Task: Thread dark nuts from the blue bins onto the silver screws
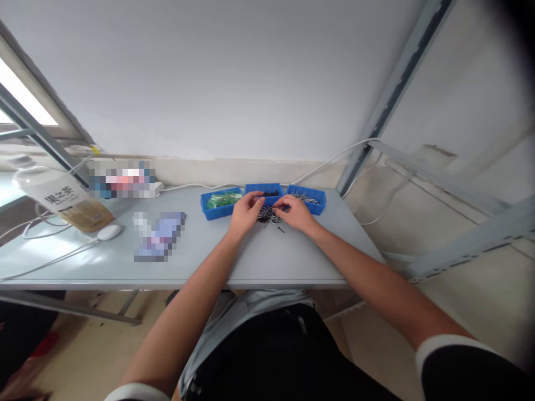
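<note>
A heap of small dark screws lies on the grey table in front of three blue bins. My left hand rests at the heap's left side, fingers curled and pinched over the screws. My right hand sits at the heap's right side, fingertips pinched together on a screw. The left bin holds green parts, the middle bin dark parts, and the right bin silvery screws.
A bottle lies tilted at the left by a white mouse and white cables. A blurred flat object lies left of the bins. Grey metal shelf posts rise on the right. The wall is close behind.
</note>
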`<state>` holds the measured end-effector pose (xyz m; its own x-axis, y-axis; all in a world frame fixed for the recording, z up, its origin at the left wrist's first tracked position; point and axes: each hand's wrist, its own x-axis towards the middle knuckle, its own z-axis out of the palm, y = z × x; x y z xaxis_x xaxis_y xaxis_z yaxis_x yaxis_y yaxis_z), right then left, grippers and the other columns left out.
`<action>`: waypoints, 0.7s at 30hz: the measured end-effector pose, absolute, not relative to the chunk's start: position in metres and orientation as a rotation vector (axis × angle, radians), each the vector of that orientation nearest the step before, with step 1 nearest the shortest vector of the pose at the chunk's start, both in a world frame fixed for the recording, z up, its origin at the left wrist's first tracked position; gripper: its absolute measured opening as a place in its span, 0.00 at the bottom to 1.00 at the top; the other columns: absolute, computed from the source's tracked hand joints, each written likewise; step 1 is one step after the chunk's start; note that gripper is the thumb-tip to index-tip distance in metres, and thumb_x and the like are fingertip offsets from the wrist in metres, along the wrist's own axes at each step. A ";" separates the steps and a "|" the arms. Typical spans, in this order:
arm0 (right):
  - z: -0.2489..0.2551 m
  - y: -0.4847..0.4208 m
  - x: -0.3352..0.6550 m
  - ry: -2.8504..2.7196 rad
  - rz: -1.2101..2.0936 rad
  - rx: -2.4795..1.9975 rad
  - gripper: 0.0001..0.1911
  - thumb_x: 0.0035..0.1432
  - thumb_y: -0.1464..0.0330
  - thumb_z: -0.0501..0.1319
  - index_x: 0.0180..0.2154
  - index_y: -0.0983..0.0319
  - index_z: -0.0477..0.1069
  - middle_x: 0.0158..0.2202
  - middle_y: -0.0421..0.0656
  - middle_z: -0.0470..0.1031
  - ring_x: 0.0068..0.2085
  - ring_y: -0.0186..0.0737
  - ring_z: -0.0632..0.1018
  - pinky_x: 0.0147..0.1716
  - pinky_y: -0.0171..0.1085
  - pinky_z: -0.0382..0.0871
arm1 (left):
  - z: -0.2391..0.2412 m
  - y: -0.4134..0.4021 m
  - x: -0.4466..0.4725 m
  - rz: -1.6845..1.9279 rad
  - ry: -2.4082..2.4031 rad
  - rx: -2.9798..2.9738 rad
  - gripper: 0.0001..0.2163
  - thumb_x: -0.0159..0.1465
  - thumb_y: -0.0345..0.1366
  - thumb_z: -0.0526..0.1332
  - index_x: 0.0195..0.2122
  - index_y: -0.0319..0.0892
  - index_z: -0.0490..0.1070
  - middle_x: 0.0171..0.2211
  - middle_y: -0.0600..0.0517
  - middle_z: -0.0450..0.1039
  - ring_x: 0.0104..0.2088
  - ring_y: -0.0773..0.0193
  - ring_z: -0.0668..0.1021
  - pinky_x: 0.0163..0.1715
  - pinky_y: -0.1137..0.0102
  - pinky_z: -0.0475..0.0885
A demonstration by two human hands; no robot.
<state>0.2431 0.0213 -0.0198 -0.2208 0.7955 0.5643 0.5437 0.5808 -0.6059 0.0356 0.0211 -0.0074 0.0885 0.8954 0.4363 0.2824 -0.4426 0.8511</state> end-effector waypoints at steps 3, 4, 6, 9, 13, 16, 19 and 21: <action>-0.015 0.020 0.243 -1.853 0.408 -1.081 0.05 0.58 0.66 0.68 0.36 0.61 0.81 0.37 0.44 0.79 0.37 0.40 0.79 0.41 0.39 0.72 | -0.007 0.019 0.035 1.324 1.181 1.852 0.16 0.68 0.47 0.62 0.51 0.44 0.80 0.33 0.50 0.78 0.31 0.62 0.76 0.35 0.68 0.71; -0.014 0.020 0.243 -1.845 0.422 -1.084 0.06 0.58 0.66 0.68 0.36 0.61 0.81 0.37 0.44 0.80 0.38 0.41 0.79 0.41 0.39 0.72 | -0.006 0.018 0.035 1.307 1.188 1.876 0.16 0.69 0.46 0.62 0.51 0.44 0.80 0.34 0.50 0.79 0.32 0.61 0.77 0.35 0.68 0.72; -0.013 0.019 0.242 -1.828 0.461 -1.099 0.06 0.58 0.65 0.68 0.36 0.61 0.80 0.37 0.44 0.81 0.38 0.41 0.80 0.42 0.40 0.73 | -0.005 0.016 0.036 1.279 1.197 1.922 0.16 0.69 0.46 0.62 0.51 0.43 0.80 0.36 0.49 0.81 0.35 0.60 0.78 0.38 0.67 0.73; -0.015 0.019 0.240 -1.772 0.580 -1.112 0.08 0.59 0.63 0.67 0.38 0.61 0.80 0.37 0.44 0.82 0.38 0.42 0.81 0.42 0.41 0.74 | -0.004 0.014 0.036 1.264 1.191 1.966 0.15 0.68 0.45 0.63 0.51 0.43 0.81 0.42 0.47 0.83 0.39 0.58 0.80 0.41 0.66 0.75; -0.017 0.017 0.237 -1.732 0.748 -1.035 0.12 0.61 0.60 0.67 0.41 0.60 0.79 0.38 0.45 0.83 0.38 0.42 0.82 0.42 0.42 0.76 | -0.003 0.013 0.037 1.245 1.152 1.999 0.16 0.68 0.45 0.64 0.53 0.45 0.80 0.48 0.46 0.82 0.42 0.57 0.81 0.42 0.64 0.76; -0.017 0.015 0.235 -1.691 0.815 -0.983 0.13 0.59 0.59 0.69 0.41 0.60 0.79 0.39 0.46 0.84 0.39 0.43 0.82 0.43 0.42 0.77 | -0.002 0.013 0.037 1.224 1.124 1.994 0.15 0.67 0.46 0.65 0.50 0.45 0.82 0.47 0.47 0.83 0.43 0.56 0.82 0.44 0.64 0.76; -0.015 0.013 0.235 -1.599 0.889 -0.948 0.16 0.55 0.59 0.72 0.41 0.60 0.76 0.36 0.45 0.83 0.37 0.42 0.83 0.40 0.40 0.77 | 0.001 0.012 0.037 1.211 1.110 1.951 0.14 0.67 0.47 0.65 0.46 0.45 0.83 0.45 0.47 0.84 0.44 0.55 0.83 0.47 0.63 0.76; -0.014 0.012 0.235 -1.570 0.922 -0.964 0.18 0.54 0.59 0.73 0.42 0.60 0.73 0.36 0.44 0.83 0.35 0.41 0.83 0.35 0.38 0.77 | 0.002 0.012 0.038 1.192 1.101 1.912 0.15 0.66 0.47 0.65 0.46 0.44 0.83 0.43 0.47 0.85 0.43 0.55 0.84 0.47 0.63 0.77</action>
